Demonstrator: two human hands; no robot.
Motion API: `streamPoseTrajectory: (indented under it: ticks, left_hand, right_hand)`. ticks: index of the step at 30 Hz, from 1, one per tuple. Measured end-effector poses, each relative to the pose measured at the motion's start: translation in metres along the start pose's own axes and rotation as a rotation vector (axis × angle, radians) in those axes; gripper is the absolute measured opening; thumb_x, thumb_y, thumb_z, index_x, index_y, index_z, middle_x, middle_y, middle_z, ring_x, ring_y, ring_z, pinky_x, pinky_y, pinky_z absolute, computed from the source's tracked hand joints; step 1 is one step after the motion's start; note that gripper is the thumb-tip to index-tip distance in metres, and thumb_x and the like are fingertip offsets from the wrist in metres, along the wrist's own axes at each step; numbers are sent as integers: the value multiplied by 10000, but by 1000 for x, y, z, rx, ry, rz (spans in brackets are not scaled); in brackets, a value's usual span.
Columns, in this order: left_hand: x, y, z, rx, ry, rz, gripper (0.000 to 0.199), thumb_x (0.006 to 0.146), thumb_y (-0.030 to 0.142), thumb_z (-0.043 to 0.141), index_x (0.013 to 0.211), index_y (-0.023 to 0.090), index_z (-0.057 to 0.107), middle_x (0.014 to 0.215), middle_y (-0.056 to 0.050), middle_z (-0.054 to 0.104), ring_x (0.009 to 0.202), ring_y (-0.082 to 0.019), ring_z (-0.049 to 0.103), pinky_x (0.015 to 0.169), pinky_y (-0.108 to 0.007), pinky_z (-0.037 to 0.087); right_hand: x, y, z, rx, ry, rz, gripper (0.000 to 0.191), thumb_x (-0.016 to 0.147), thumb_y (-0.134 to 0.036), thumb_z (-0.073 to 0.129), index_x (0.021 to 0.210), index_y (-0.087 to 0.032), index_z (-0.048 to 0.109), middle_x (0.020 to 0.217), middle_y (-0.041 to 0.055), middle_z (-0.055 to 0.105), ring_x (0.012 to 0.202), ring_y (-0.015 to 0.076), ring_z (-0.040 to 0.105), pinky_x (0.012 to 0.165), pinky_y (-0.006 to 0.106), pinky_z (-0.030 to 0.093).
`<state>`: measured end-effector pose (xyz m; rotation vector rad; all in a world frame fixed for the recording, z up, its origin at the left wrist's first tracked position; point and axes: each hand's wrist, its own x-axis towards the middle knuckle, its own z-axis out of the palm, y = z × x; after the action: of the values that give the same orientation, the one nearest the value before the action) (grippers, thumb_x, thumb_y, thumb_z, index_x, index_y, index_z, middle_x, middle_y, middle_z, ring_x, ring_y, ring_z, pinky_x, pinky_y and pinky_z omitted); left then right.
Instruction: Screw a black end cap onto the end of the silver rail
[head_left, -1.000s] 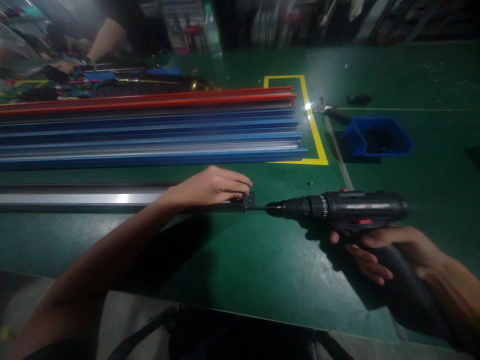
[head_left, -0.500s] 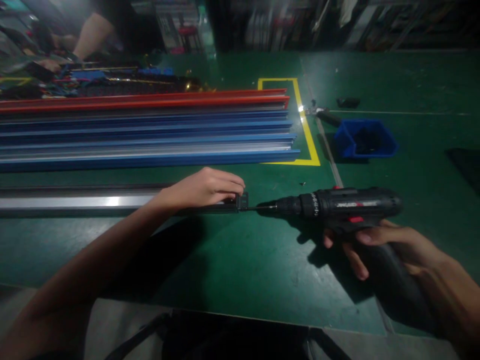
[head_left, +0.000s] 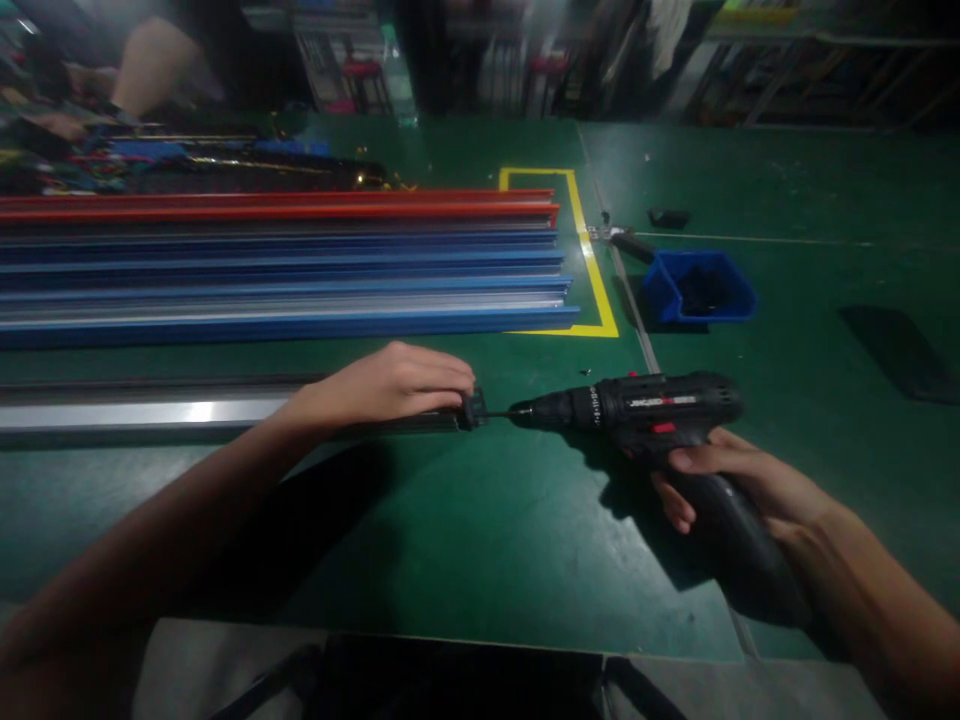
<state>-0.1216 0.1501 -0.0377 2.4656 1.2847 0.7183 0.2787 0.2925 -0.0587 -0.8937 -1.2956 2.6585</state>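
My right hand is wrapped round the grip of a black cordless drill, which lies level and points left. Its long thin bit reaches a small black end cap. The cap sits at the right end of a long grey metal profile lying on the green table. My left hand is closed over that end, its fingertips on the end cap. The undersides of its fingers and the thumb are hidden.
Behind the profile lie several blue profiles and red ones, partly within a yellow tape outline. Right of them are a blue bin with dark parts, a dark-handled tool and a dark flat object. A person's arm is at back left.
The drill and my right hand have shifted left, and the bit stays at the end cap. My left hand keeps its hold. The whole view has shifted slightly.
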Motion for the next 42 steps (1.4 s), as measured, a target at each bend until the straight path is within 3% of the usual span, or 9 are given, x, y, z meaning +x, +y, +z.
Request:
streamPoseTrajectory:
  ticks: [5,19,23,26,30,34,37,40,42]
  left_hand:
    - [-1,-2,0,-19,-4,10,191,991,219,614,1114,213,761,1192,-70,773,1101,-170,742,967,-261,596]
    - [-2,-8,0,-87,-27,-103,181,977,210,621,1048,219,787,1284,-70,744,1162,-182,724,1005,-279,578]
    - [-2,-11,2,-134,-46,-107,212,986,173,584,1036,222,785,1286,-62,743,1146,-171,727,987,-274,579]
    - [-2,-13,3,-131,-51,-122,237,983,158,580,1074,240,783,1307,-61,733,1175,-180,716,1006,-313,580]
    - [-3,-9,-6,-58,-29,-88,347,967,137,589,1253,271,731,1438,-82,649,1369,-227,589,1139,-447,506]
    - [-9,16,-15,96,166,-7,351,932,100,602,1227,242,727,1351,-92,697,1340,-246,596,1129,-485,493]
    - [-16,49,-3,314,309,127,249,867,122,690,1098,202,736,1024,-64,766,975,-216,692,882,-408,553]
    - [-24,79,26,480,71,172,214,926,163,648,1133,164,703,809,-17,716,662,-141,590,610,-313,435]
    - [-29,91,49,469,-27,113,262,988,250,611,1208,121,670,798,-19,689,664,-142,582,583,-314,407]
  right_hand:
    - [1,5,-1,-29,-81,85,197,843,-272,726,978,-132,695,555,35,656,446,157,604,453,236,512]
    - [2,-5,4,-52,-77,116,293,820,-327,714,1001,-105,778,567,60,660,441,149,583,460,228,540]
    - [2,-5,2,-101,-48,109,252,868,-336,727,972,-113,785,848,138,776,479,134,625,456,218,547]
    - [2,-2,-2,-124,-43,125,299,859,-349,763,1020,-97,782,978,189,791,479,133,656,444,213,546]
    - [3,0,-2,-104,-57,133,309,817,-316,797,1035,-96,786,862,148,794,451,129,649,433,205,534]
    - [0,-3,6,-105,-47,111,216,813,-292,779,955,-129,787,827,124,789,441,123,625,416,206,517]
    - [-2,-5,10,-112,-41,100,196,822,-298,768,935,-139,785,850,132,793,448,122,629,421,203,521]
    - [-1,-5,10,-109,-49,100,220,834,-303,766,954,-120,786,874,146,795,460,122,647,437,194,533]
    - [-1,-4,7,-91,-65,109,241,852,-306,757,976,-102,787,900,158,795,472,121,656,447,191,542]
